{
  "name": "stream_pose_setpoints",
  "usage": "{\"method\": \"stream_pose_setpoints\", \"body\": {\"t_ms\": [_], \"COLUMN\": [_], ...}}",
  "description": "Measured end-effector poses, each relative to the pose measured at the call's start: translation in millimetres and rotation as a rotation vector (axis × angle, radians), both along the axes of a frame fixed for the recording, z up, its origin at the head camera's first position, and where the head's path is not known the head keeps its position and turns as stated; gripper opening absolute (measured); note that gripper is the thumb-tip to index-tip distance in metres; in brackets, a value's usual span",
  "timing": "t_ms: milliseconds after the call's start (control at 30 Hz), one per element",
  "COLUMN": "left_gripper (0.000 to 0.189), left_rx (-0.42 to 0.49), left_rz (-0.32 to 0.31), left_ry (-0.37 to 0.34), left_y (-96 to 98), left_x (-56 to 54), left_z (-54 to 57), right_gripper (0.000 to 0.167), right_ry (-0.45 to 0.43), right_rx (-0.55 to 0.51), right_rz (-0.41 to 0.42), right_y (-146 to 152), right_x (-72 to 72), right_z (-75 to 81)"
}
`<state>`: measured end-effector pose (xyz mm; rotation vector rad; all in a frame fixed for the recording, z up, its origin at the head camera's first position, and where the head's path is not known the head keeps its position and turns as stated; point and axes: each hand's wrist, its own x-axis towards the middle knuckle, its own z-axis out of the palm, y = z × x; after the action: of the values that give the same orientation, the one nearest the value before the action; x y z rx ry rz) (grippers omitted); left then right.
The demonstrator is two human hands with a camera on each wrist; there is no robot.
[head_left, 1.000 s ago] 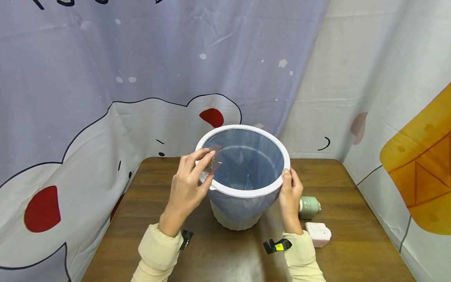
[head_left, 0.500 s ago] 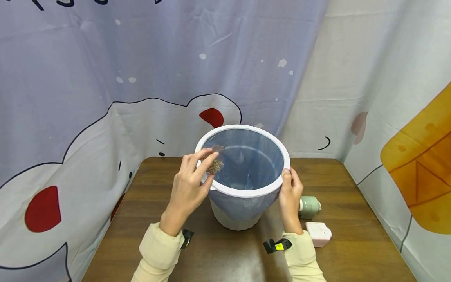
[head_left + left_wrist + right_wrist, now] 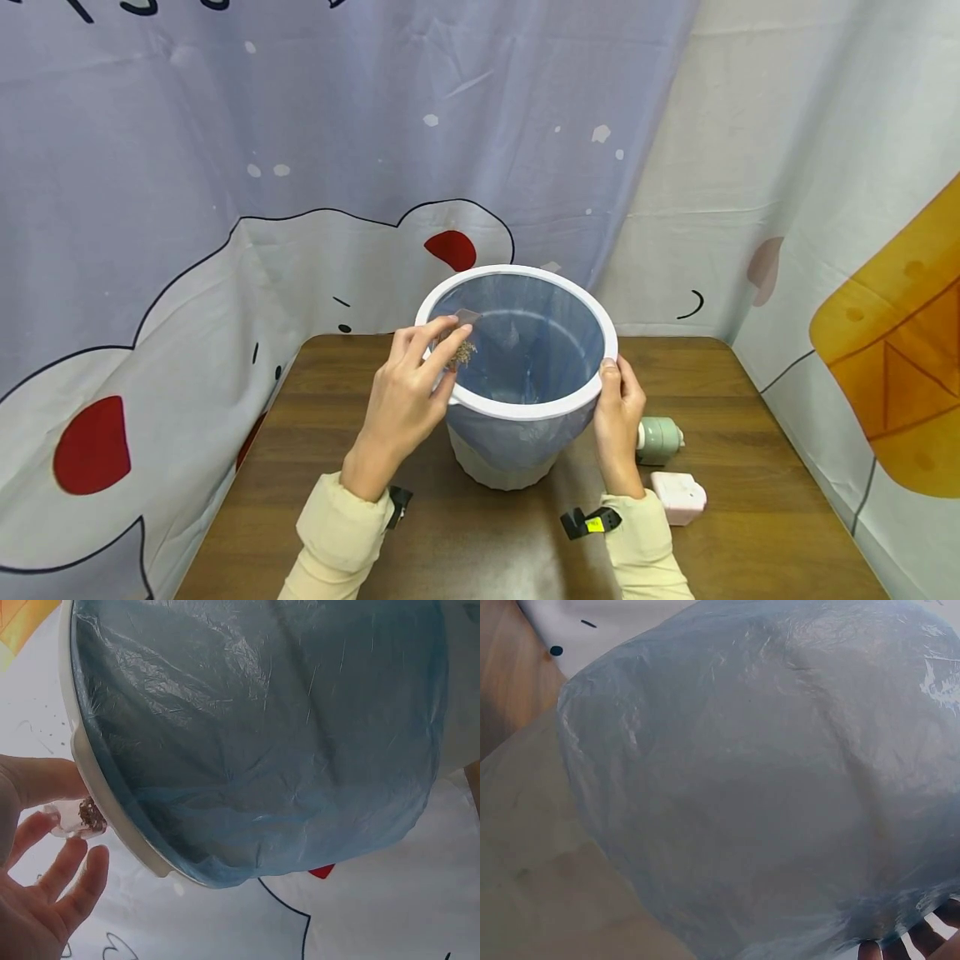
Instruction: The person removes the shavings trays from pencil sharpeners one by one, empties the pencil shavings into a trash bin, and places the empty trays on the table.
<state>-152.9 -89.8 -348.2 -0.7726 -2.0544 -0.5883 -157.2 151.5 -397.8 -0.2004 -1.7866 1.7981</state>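
My left hand point(image 3: 405, 392) pinches a small clear, pinkish plastic container point(image 3: 468, 316) between thumb and fingertips, tipped over the near-left rim of a white trash can point(image 3: 517, 411). Brown, crumbly shavings point(image 3: 462, 354) show at its open side. In the left wrist view the container point(image 3: 69, 816) sits right beside the rim, partly covered by fingers. A blue plastic bag point(image 3: 525, 350) lines the can and folds down outside. On the right side, my right hand point(image 3: 621, 408) grips the rim, thumb on top and fingers against the outside. Bag film point(image 3: 742, 795) fills most of the right wrist view.
Right of the can, a green and white cylindrical object point(image 3: 658, 442) lies on the wooden table point(image 3: 720, 383). Nearer to me is a small pale pink box-like object point(image 3: 678, 498). A printed curtain point(image 3: 375, 150) hangs behind the table and along its sides.
My left hand has turned the container and shifted slightly right, further over the rim; brown shavings came into view at its open side. The right hand and the can have stayed put.
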Motion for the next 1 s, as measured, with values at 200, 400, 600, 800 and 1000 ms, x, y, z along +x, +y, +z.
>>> {"method": "stream_pose_setpoints", "body": {"t_ms": [200,400,600,800,1000], "left_gripper": [0.050,0.048,0.049,0.050,0.051], "left_rx": [-0.036,-0.053,-0.071,-0.089,-0.121], "left_rz": [0.001,0.003,0.005,0.002,0.025], "left_ry": [0.014,0.013,0.023,0.047,0.078], "left_y": [0.6,0.6,1.3,2.3,3.0], "left_x": [-1.0,-1.4,-1.7,-1.7,-1.9], "left_z": [0.8,0.8,1.7,3.7,4.9], "right_gripper": [0.038,0.038,0.038,0.039,0.039], "right_ry": [-0.006,-0.004,-0.003,-0.008,-0.006], "right_rx": [0.003,-0.003,-0.010,-0.007,-0.008], "right_rz": [-0.007,-0.004,0.000,-0.005,-0.002], "right_y": [0.0,-0.2,0.1,0.2,0.0], "right_x": [0.4,0.1,-0.4,-0.1,-0.3], "right_z": [0.2,-0.2,-1.0,-1.2,-0.7]}}
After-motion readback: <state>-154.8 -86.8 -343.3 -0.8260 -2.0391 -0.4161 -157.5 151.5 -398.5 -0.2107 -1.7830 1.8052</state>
